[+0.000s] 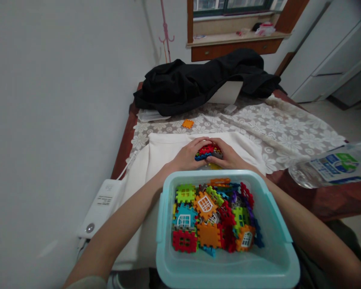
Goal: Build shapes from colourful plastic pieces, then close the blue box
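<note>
Beyond the bin, my left hand (189, 155) and my right hand (228, 154) are closed around a small cluster of interlocking plastic blocks (209, 151), mostly red and blue with some grey. The fingers curl over both sides of the cluster and hide part of it. Something yellow (214, 165) shows just below my right fingers. Closer to me, a light teal plastic bin (228, 269) holds a heap of loose square blocks (209, 235) in orange, red, green, blue and purple, several with white window inserts. Both forearms pass along the bin's sides.
White cloth (159, 160) lies over the floral tablecloth (291, 124). An orange block (187, 123) sits farther back, before a black garment (195, 80). At right is a clear bottle (333, 165) on its side; at left, a white power box (104, 204) by the wall.
</note>
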A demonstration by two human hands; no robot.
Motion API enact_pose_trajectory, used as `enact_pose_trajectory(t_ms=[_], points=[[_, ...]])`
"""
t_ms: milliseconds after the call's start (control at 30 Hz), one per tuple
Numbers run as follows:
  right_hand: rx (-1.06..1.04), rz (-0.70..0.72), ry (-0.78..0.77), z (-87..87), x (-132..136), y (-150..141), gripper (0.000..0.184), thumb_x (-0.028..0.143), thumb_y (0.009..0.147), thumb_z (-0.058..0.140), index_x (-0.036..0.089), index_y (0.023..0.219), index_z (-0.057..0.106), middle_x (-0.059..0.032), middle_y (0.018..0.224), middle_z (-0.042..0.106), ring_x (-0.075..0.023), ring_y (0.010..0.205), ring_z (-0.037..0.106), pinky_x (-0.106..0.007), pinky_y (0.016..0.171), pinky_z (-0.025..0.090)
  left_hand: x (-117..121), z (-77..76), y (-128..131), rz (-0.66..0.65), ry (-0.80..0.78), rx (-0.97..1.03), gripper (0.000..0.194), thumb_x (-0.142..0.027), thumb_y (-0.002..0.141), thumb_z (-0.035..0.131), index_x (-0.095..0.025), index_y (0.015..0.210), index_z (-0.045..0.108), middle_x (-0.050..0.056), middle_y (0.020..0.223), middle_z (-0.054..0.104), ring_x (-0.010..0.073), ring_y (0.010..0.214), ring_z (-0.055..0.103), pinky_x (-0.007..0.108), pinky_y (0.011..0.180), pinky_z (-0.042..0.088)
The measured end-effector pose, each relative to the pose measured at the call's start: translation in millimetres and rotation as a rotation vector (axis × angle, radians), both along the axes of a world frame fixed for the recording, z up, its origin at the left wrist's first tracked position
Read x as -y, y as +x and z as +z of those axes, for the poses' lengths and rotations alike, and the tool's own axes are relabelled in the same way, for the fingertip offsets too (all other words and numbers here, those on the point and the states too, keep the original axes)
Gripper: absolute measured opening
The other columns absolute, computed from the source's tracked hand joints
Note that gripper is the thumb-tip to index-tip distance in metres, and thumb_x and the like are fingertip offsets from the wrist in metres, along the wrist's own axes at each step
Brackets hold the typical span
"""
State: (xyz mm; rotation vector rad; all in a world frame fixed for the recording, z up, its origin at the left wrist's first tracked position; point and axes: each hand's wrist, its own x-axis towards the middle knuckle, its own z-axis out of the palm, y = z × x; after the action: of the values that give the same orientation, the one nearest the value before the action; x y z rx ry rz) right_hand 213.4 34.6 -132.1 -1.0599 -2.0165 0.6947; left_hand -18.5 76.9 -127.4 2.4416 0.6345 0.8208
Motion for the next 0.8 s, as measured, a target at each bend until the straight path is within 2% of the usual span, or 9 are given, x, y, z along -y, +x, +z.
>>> enact_pose_trajectory(t_ms=[200,400,500,600,700,767,800], points=[[-0.030,0.013,-0.038,1.0,2,-1,0.071,0.051,0.096,0.069,0.030,0.157,0.040,-0.0123,0.154,0.055,-0.0359,0.141,0.054,-0.062,0.121,0.043,2,5.2,-1,-0.005,-0.041,-0.022,0.061,-0.046,0.096,0.071,-0.026,0.151,0.052,0.013,0.160,0.052,0.0317,0.147,0.051,0.056,0.122,0.045],[-0.058,0.000,-0.045,-3.4,4,1,0.075,0.060,0.100,0.060,0.032,0.162,0.029,-0.0147,0.163,0.041,-0.0372,0.152,0.041,-0.063,0.126,0.036,0,5.7,-2,-0.034,-0.065,0.009,0.068,-0.053,0.093,0.074,-0.025,0.151,0.052,0.016,0.166,0.044,0.0324,0.152,0.047,0.054,0.125,0.042],[-0.093,-0.022,-0.069,-9.9,3,1,0.073,0.067,0.102,0.052,0.032,0.161,0.028,-0.0149,0.163,0.038,-0.0355,0.153,0.040,-0.062,0.125,0.037,-1,6.0,-3,-0.057,-0.061,0.016,0.070,-0.052,0.092,0.075,-0.028,0.153,0.051,0.015,0.163,0.048,0.0329,0.151,0.047,0.055,0.124,0.042],[-0.117,-0.025,-0.064,-13.1,1,1,0.076,0.076,0.100,0.045,0.031,0.159,0.030,-0.0151,0.160,0.040,-0.0350,0.151,0.040,-0.061,0.125,0.036,-2,7.9,-4,-0.080,-0.066,0.028,0.069,-0.050,0.091,0.075,-0.027,0.152,0.051,0.014,0.153,0.058,0.0323,0.143,0.055,0.054,0.120,0.045],[-0.127,-0.013,-0.079,-5.3,0,3,0.082,0.083,0.099,0.034,0.028,0.160,0.033,-0.0154,0.163,0.039,-0.0338,0.154,0.037,-0.060,0.129,0.030,-1,9.6,-5,-0.099,-0.073,0.027,0.066,-0.046,0.092,0.075,-0.024,0.150,0.052,0.014,0.148,0.063,0.0303,0.138,0.059,0.052,0.118,0.047],[-0.146,-0.025,-0.074,7.5,1,8,0.080,0.083,0.099,0.034,0.026,0.155,0.042,-0.0149,0.162,0.043,-0.0332,0.154,0.038,-0.058,0.130,0.028,1,9.4,-5,-0.082,-0.066,0.019,0.063,-0.042,0.093,0.074,-0.022,0.149,0.054,0.014,0.148,0.063,0.0297,0.137,0.059,0.051,0.118,0.047],[-0.177,-0.035,-0.059,16.2,3,13,0.077,0.081,0.100,0.035,0.025,0.150,0.049,-0.0147,0.158,0.049,-0.0333,0.151,0.043,-0.057,0.129,0.030,1,9.0,-6,-0.071,-0.065,0.015,0.061,-0.040,0.093,0.074,-0.022,0.148,0.055,0.014,0.147,0.064,0.0293,0.136,0.060,0.050,0.117,0.047]])
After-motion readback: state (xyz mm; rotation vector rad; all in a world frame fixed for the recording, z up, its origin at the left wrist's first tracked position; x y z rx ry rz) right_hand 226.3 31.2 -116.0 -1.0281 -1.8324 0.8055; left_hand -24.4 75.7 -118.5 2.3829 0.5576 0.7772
